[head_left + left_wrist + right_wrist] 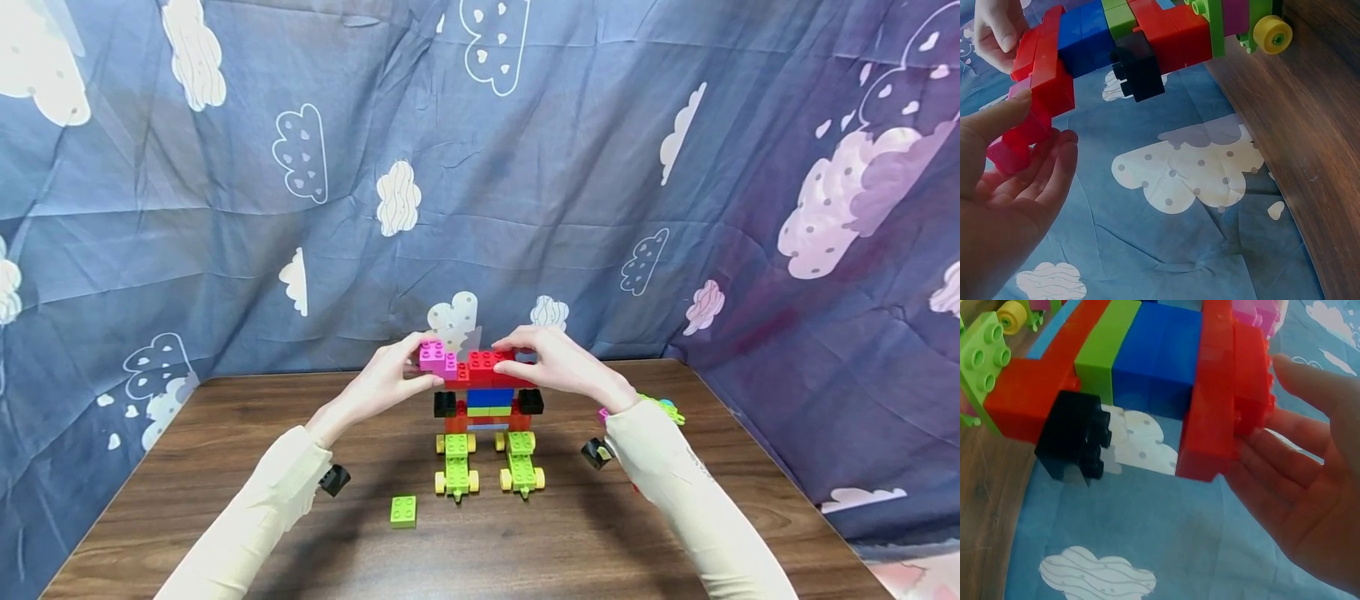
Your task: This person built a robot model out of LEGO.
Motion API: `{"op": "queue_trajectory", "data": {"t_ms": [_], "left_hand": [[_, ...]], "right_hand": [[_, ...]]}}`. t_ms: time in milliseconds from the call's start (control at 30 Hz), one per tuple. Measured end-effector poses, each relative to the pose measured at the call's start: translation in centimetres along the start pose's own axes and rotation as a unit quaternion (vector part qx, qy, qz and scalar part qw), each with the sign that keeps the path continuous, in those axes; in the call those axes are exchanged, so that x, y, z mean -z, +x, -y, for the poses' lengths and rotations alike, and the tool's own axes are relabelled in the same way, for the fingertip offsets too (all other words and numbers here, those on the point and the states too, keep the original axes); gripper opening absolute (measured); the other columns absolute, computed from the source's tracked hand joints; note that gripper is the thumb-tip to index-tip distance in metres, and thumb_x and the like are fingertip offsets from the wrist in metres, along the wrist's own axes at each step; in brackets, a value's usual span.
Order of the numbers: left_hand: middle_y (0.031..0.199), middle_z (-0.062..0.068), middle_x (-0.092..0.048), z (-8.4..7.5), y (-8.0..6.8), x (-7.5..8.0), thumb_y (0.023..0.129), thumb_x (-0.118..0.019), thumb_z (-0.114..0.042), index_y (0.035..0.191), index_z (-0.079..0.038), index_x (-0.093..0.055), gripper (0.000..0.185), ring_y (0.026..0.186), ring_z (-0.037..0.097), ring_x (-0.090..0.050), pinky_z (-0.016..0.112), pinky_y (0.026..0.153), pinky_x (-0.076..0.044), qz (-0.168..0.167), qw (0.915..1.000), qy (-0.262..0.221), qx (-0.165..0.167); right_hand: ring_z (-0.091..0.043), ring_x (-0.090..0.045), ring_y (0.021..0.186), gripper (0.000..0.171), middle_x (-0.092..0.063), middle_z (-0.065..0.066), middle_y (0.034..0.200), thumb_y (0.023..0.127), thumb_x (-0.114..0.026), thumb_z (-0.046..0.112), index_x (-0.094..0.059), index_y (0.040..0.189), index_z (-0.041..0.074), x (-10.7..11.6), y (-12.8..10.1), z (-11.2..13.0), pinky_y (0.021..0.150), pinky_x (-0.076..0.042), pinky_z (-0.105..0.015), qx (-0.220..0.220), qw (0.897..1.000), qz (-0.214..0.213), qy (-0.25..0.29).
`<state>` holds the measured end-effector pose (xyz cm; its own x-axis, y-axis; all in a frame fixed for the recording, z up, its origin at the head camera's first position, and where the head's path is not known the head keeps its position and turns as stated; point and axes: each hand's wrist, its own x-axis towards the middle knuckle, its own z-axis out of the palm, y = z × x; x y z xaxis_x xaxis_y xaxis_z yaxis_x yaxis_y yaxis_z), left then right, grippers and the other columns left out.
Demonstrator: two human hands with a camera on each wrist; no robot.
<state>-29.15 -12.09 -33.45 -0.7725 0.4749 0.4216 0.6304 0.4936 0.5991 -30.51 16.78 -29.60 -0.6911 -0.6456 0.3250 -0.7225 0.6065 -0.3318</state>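
A figure of toy building bricks stands at the middle of the table on two lime green wheeled bases (457, 473). Its body has blue bricks (491, 397) over lime ones, with a black brick (445, 404) at the left side and another black brick (531, 402) at the right. Red bricks (480, 360) form the top row, and pink bricks (432, 356) stick up at its left end. My left hand (386, 375) pinches the pink bricks between thumb and fingers. At the right end, my right hand (558, 362) grips the red bricks, thumb in front and fingers behind.
A loose lime brick (403, 512) lies in front of the figure. One black piece (334, 479) rests beside my left forearm, another black piece (597, 452) beside the right. Colourful pieces (663, 407) sit partly behind my right sleeve. A blue cloud-print cloth (480, 167) hangs behind the table.
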Motion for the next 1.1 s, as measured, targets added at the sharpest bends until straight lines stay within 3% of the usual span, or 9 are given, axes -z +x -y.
{"op": "queue_trajectory", "data": {"t_ms": [400,767,1100], "left_hand": [[0.119,0.014,-0.068,0.0,-0.1,0.3,0.088,-0.076,-0.017,0.134,-0.004,-0.052,0.054,0.1,0.024,-0.068,0.042,0.09,-0.058,-0.012,0.9998,0.007,0.012],[0.12,0.013,-0.068,0.0,0.0,0.3,0.088,-0.076,-0.018,0.133,-0.003,-0.053,0.053,0.103,0.026,-0.068,0.043,0.093,-0.057,-0.013,0.9999,0.003,0.005],[0.12,0.014,-0.067,0.0,-0.1,0.3,0.088,-0.075,-0.019,0.132,-0.004,-0.054,0.051,0.103,0.026,-0.068,0.044,0.092,-0.058,-0.012,0.9999,0.0,0.0]], "right_hand": [[-0.014,-0.065,0.094,0.031,-0.073,0.0,0.105,0.089,-0.075,0.026,-0.073,0.118,0.016,-0.8,0.7,0.2,0.084,-0.058,-0.032,0.016,1.0,-0.012,0.003],[-0.013,-0.061,0.088,0.031,-0.071,-0.001,0.102,0.09,-0.073,0.027,-0.072,0.119,0.016,-0.5,1.1,0.6,0.079,-0.056,-0.028,0.024,1.0,0.012,-0.016],[-0.014,-0.059,0.084,0.031,-0.07,-0.003,0.1,0.09,-0.073,0.027,-0.073,0.118,0.013,-0.2,1.5,1.2,0.077,-0.056,-0.036,0.018,0.999,0.03,-0.035]]}}
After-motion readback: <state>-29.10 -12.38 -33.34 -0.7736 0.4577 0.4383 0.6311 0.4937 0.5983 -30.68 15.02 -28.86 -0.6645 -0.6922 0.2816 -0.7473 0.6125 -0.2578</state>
